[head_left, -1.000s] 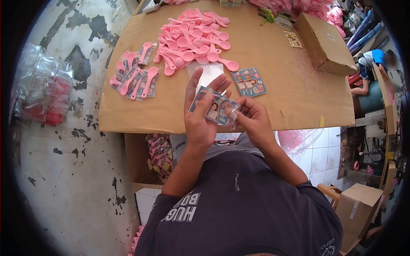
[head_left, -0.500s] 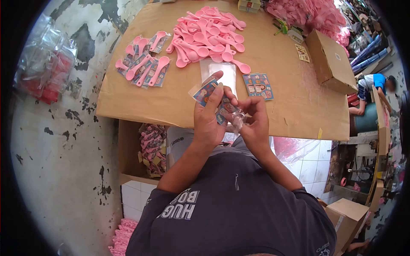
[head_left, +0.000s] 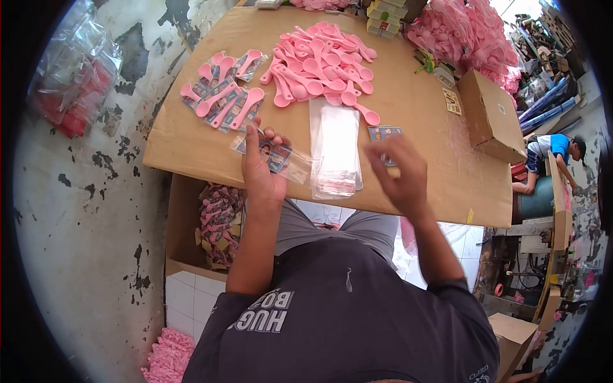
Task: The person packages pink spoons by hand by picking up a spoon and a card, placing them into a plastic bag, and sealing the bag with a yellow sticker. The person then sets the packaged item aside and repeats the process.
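My left hand (head_left: 260, 167) grips a clear bag with a printed picture card (head_left: 276, 156) inside, held low over the near edge of the cardboard tabletop (head_left: 191, 143). My right hand (head_left: 400, 171) hovers with fingers apart and nothing in it, just over a small stack of printed cards (head_left: 383, 133). Between the hands lies a stack of empty clear bags (head_left: 336, 150). Beyond it sits a heap of loose pink plastic spoons (head_left: 319, 64). To the left lie several bagged spoon-and-card packs (head_left: 223, 99).
A cardboard box (head_left: 491, 118) stands at the right of the table, more pink spoons (head_left: 469, 35) behind it. An open carton of finished packs (head_left: 220, 223) sits under the table's left. Another person (head_left: 549, 153) crouches far right. A peeling wall (head_left: 83, 223) runs along the left.
My hands have parted. The left moved left and down to the table with the bagged card; the right let go and swung right toward the card stack. The view shifted toward the table.
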{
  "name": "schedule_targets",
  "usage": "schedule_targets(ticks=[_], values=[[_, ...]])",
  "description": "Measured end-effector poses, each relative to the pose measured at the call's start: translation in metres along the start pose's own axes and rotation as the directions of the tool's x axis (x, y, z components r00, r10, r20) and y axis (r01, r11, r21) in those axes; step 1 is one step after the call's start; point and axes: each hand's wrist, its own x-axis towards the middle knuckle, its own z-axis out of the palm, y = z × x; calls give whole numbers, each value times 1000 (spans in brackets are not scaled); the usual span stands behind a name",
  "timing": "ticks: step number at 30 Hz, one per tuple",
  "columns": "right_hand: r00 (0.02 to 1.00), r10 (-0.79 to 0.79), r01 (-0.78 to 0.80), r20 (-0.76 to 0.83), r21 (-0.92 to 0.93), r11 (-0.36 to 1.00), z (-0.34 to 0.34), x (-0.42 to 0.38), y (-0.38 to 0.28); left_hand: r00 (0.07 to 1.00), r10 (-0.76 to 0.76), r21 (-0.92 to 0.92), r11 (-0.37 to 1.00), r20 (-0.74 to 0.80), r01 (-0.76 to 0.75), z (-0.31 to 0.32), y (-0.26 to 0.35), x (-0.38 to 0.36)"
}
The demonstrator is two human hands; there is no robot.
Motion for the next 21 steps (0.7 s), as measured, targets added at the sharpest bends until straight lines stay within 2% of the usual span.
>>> schedule_targets(ticks=[2, 3, 4, 5, 6, 7, 9, 10, 12, 13, 15, 17, 19, 20, 21], values=[[997, 77, -77, 30, 13, 997, 2, 32, 24, 997, -50, -41, 998, 57, 52, -3, -2, 3], [997, 68, -68, 39, 1, 998, 5, 49, 35, 996, -60, -36, 997, 67, 62, -4, -6, 2], [997, 55, -55, 48, -14, 998, 10, 68, 47, 988, -132, -52, 989, 85, 136, -5, -11, 0], [999, -12, 16, 45, -87, 996, 20, 85, 70, 974, -200, -66, 976, 104, 207, -4, -15, -3], [996, -79, 85, 48, -158, 984, 33, 97, 92, 973, -201, -62, 976, 115, 209, -2, -19, -7], [996, -81, 87, 39, -159, 983, 44, 107, 104, 968, -208, -51, 975, 137, 217, -1, -23, -14], [992, -72, 102, 101, -333, 937, 65, 123, 118, 967, -215, -3, 976, 140, 217, 5, -28, -29], [993, -72, 99, 92, -327, 940, 74, 129, 123, 967, -213, 6, 977, 141, 214, 8, -28, -36], [978, -6, 97, 206, -433, 896, 89, 136, 131, 962, -243, 36, 970, 125, 240, 10, -28, -45], [979, -1, 89, 203, -425, 901, 92, 139, 135, 956, -249, 48, 968, 153, 245, 8, -27, -47], [982, -92, 148, 167, -362, 920, 92, 140, 142, 955, -247, 32, 969, 165, 245, 5, -23, -49], [988, -68, 114, 137, -361, 925, 70, 137, 124, 952, -246, 2, 968, 182, 250, 4, -20, -46], [995, -79, 91, 53, -296, 951, 42, 130, 109, 985, -104, -17, 994, 134, 108, 3, -12, -39], [995, -75, 91, 65, -299, 950, 27, 123, 101, 986, -107, -26, 993, 126, 111, 5, -8, -33], [998, 48, -47, 32, -55, 997, 12, 112, 91, 989, -20, -55, 998, 144, 29, 7, -4, -26]])
